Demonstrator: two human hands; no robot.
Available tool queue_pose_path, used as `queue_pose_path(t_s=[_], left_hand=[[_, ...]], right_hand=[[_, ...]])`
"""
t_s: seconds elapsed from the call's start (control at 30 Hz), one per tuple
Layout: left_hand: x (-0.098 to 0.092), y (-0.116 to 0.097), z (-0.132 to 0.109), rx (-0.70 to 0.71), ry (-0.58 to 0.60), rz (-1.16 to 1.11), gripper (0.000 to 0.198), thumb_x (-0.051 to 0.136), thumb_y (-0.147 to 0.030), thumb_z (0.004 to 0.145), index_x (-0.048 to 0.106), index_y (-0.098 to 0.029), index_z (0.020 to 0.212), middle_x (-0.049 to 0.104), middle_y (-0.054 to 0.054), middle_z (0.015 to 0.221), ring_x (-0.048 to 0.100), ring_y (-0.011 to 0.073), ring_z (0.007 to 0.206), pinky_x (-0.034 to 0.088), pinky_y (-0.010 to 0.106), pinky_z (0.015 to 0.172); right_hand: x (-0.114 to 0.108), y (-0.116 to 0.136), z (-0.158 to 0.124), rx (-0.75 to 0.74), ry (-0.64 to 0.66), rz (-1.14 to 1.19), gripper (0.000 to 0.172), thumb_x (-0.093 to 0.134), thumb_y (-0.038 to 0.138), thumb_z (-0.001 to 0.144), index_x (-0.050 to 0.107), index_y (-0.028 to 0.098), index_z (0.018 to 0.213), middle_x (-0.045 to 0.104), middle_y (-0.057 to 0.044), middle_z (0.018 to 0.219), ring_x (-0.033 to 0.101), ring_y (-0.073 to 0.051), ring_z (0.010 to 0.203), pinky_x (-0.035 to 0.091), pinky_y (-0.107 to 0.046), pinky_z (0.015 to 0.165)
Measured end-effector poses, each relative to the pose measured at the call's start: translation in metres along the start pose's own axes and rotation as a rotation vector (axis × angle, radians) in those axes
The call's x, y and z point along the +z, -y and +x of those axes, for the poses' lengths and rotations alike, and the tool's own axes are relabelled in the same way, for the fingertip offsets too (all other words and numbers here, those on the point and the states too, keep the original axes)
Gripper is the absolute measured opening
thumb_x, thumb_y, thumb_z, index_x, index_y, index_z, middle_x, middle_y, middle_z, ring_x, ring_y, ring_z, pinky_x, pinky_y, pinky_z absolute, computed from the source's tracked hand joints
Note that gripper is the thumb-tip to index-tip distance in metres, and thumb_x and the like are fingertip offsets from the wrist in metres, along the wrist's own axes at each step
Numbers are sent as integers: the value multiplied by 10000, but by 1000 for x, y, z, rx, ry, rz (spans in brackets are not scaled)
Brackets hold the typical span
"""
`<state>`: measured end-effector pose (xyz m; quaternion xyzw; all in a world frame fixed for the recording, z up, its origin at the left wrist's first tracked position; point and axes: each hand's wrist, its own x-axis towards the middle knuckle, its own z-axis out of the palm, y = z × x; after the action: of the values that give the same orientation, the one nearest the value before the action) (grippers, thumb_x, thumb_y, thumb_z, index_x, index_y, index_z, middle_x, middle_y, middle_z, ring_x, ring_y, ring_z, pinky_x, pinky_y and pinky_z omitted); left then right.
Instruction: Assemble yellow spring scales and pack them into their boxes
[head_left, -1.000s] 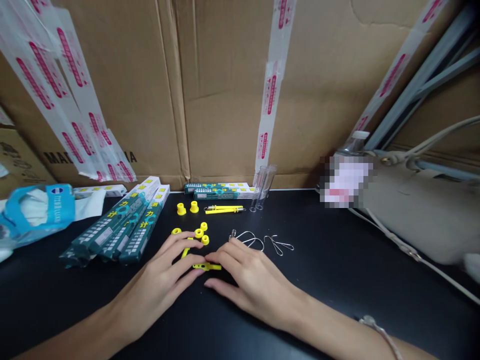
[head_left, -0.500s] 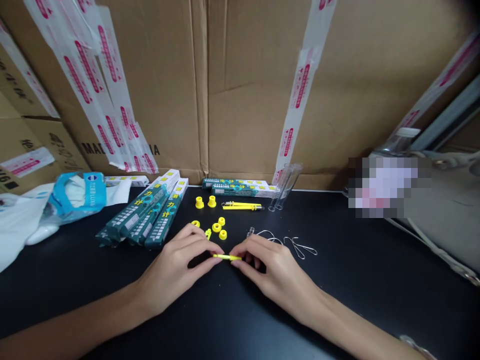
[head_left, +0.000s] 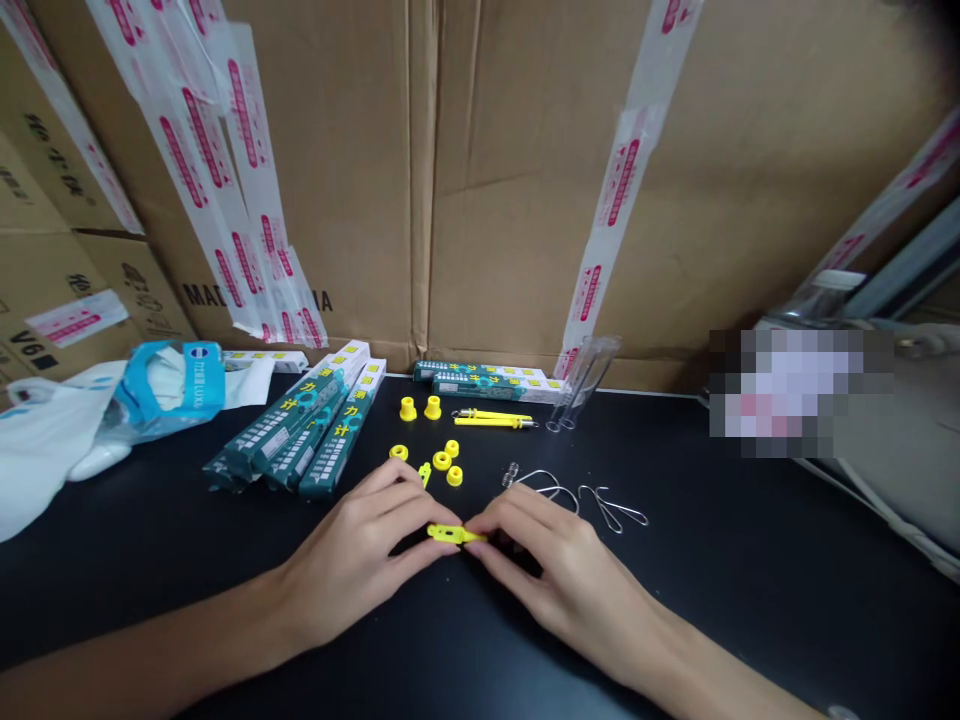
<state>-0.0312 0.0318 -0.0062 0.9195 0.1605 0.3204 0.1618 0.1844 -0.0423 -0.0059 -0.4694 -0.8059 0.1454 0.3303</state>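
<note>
A small yellow plastic piece (head_left: 449, 534) with a dark slot is pinched between both hands above the black table. The thumb and fingertips of my left hand (head_left: 356, 535) grip its left end. My right hand (head_left: 562, 550) pinches its narrow right end; the fingertips cover part of it. Another yellow piece (head_left: 425, 473) lies just behind my left fingers, partly hidden. Several yellow rings, among them one yellow ring (head_left: 442, 460), rest beyond the hands. Bent wire hooks (head_left: 615, 510) and a small metal spring (head_left: 510, 474) lie past my right hand.
Green-and-white boxes (head_left: 315, 420) are stacked at the left, near a blue-and-white plastic pack (head_left: 176, 380). Farther back are two yellow flanged caps (head_left: 433, 407), yellow rods with springs (head_left: 493, 419) and clear tubes (head_left: 585, 385). A cardboard box (head_left: 510, 200) walls the back; a bag (head_left: 900, 430) sits right.
The yellow piece has turned in my fingers, so its flat slotted face now shows instead of its thin edge. The whole view has shifted slightly; both hands keep their pinch.
</note>
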Motion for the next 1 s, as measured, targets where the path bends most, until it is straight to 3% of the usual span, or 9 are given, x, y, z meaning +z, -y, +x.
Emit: queue_pose_path(t_s=[0.17, 0.3, 0.47, 0.6, 0.8, 0.9, 1.0], left_hand=[[2, 3, -1, -55, -42, 137, 322, 644, -110, 926, 629, -209, 1233, 648, 61, 1137, 533, 229, 1088, 478, 400, 982], [2, 3, 0, -64, -27, 150, 223, 618, -109, 936, 659, -214, 1128, 661, 45, 1099, 544, 223, 1069, 473, 401, 979], [0, -1, 2, -12, 82, 220, 226, 604, -122, 958, 662, -231, 1148, 727, 7, 1076, 546, 247, 1096, 457, 397, 892], [-1, -2, 0, 33, 10, 324, 272, 529, -75, 982, 660, -201, 1184, 738, 19, 1133, 558, 260, 1087, 430, 409, 843], [2, 1, -3, -43, 37, 373, 350, 516, -42, 948, 657, -206, 1223, 700, 58, 1209, 529, 302, 1116, 434, 456, 844], [3, 1, -2, -77, 28, 328, 393, 476, -28, 954, 631, -206, 1269, 678, 79, 1212, 512, 294, 1117, 450, 466, 860], [1, -1, -1, -66, 37, 221, 345, 496, -63, 968, 647, -210, 1241, 681, 75, 1181, 510, 271, 1103, 462, 456, 908]], right_hand=[[3, -9, 1, 64, -40, -73, 127, 581, 112, 952, 648, 186, 1030, 669, -49, 934, 660, -199, 833, 568, -335, 753], [4, -9, 2, 64, -50, -110, 182, 555, 101, 960, 635, 198, 1092, 671, -58, 979, 664, -204, 864, 583, -363, 797], [1, -4, 4, -10, -57, -158, 205, 499, 106, 983, 615, 205, 1120, 691, -66, 1006, 665, -216, 911, 594, -376, 824], [-16, -27, 12, -101, -174, -472, 264, 420, 73, 985, 608, 151, 1152, 682, -116, 1045, 632, -243, 987, 586, -392, 868], [-30, -73, 20, 11, -207, -692, 449, 384, -34, 882, 583, 17, 1281, 591, -234, 1129, 566, -343, 1010, 543, -556, 902], [-25, -78, 21, 47, -167, -745, 558, 354, -85, 822, 560, 12, 1331, 587, -216, 1077, 579, -329, 970, 559, -531, 885], [-20, -76, 20, 96, -154, -762, 449, 356, 1, 919, 581, 32, 1305, 589, -198, 1027, 606, -316, 927, 605, -484, 777]])
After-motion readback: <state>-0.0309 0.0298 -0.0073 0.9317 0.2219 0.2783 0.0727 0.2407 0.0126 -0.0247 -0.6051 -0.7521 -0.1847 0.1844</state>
